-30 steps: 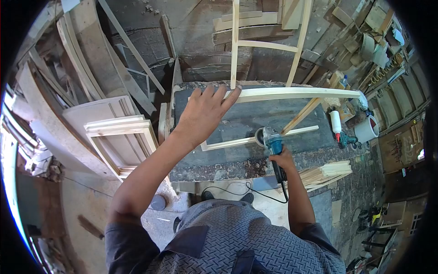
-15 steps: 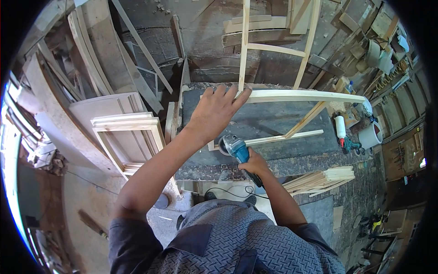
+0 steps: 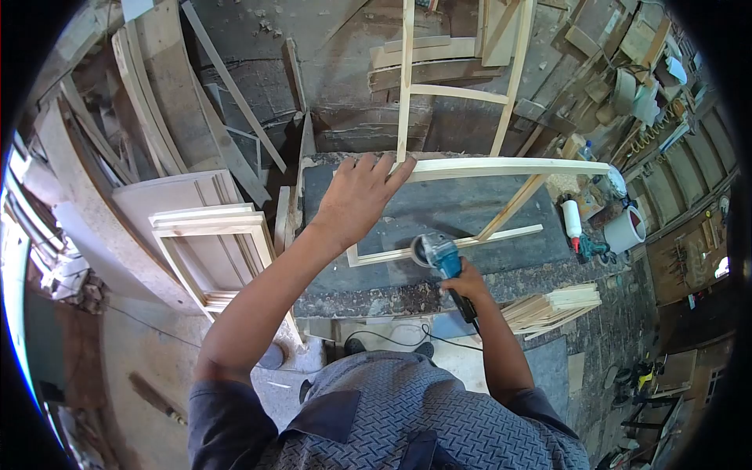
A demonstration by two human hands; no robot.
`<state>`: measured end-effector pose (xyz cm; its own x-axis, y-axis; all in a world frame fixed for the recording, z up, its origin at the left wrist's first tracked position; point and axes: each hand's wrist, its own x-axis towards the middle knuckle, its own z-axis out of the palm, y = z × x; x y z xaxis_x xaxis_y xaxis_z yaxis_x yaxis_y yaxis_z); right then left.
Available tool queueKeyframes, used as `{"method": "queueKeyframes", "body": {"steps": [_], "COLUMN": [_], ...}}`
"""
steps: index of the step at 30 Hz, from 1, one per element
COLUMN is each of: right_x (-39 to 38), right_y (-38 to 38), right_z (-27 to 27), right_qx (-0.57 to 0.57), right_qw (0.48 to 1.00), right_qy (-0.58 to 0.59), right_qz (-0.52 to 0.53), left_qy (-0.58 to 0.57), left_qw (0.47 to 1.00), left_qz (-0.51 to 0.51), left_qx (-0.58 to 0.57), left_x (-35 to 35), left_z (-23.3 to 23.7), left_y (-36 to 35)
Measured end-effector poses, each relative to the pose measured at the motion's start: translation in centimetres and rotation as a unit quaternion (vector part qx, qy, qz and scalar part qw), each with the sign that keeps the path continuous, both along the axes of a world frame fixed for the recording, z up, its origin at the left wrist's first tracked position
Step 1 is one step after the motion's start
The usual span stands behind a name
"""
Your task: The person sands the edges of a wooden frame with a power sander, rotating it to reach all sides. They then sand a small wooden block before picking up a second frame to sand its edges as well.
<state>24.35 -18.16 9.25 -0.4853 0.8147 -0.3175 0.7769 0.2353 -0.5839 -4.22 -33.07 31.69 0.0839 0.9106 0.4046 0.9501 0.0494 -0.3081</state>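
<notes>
My left hand [image 3: 354, 197] grips the left end of the upper rail of a pale wooden frame [image 3: 501, 168], its fingers hooked over the wood. The frame stands on a dark workbench [image 3: 446, 205], and its lower bar lies along the bench top. In my right hand [image 3: 468, 283] is a blue angle grinder [image 3: 443, 257], held by its body. The grinder's disc overlaps the frame's lower bar in this view, and its black cord trails down past the bench edge.
Finished-looking wooden frames [image 3: 211, 227] lean at the left of the bench. A white bottle [image 3: 572, 218], a green power tool [image 3: 591, 249] and a white bucket [image 3: 625, 229] are at the right end. A stack of thin wood strips [image 3: 552, 307] lies below the bench edge.
My right hand has moved the grinder to the right along the lower bar. My left hand keeps its hold on the upper rail. The whole view has shifted slightly.
</notes>
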Motion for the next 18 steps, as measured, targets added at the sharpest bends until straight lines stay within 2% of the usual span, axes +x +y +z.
{"method": "queueKeyframes", "body": {"steps": [1, 2, 3, 6, 9, 13, 15, 16, 18], "right_x": [1.0, 2.5, 3.5, 5.0, 5.9, 3.6, 1.0, -0.1, -1.8], "right_y": [0.6, 2.1, 2.5, 3.3, 4.0, 1.0, -1.1, -1.6, -2.3], "right_z": [0.5, -1.7, -1.3, -0.1, -1.2, -1.9, -0.5, -0.9, -2.1], "right_qx": [-0.001, -0.004, -0.001, 0.006, -0.008, 0.005, -0.008, -0.007, 0.007], "right_qw": [1.000, 0.999, 0.999, 0.989, 0.988, 0.990, 0.997, 0.997, 1.000], "right_qy": [0.003, 0.026, 0.027, 0.054, 0.040, 0.066, 0.042, 0.043, 0.018], "right_qz": [-0.022, -0.043, -0.042, -0.138, -0.147, -0.127, -0.065, -0.065, 0.004], "left_qy": [0.001, 0.003, 0.005, -0.004, -0.001, 0.000, -0.015, -0.015, -0.042], "left_qw": [1.000, 1.000, 1.000, 1.000, 1.000, 1.000, 0.999, 0.999, 0.998], "left_qz": [0.000, 0.003, 0.006, 0.010, 0.003, 0.002, 0.008, 0.008, 0.001], "left_qx": [0.003, -0.009, -0.022, -0.029, -0.023, -0.017, -0.029, -0.028, -0.037], "left_x": [0.0, 0.1, 0.1, 0.2, 0.0, 0.0, 0.0, -0.1, -0.3], "left_z": [0.2, 0.4, 0.5, 0.8, 0.5, 0.3, 0.5, 0.6, 0.6], "left_y": [0.0, -0.1, -0.2, -0.2, -0.1, 0.1, 0.0, 0.1, 0.2]}}
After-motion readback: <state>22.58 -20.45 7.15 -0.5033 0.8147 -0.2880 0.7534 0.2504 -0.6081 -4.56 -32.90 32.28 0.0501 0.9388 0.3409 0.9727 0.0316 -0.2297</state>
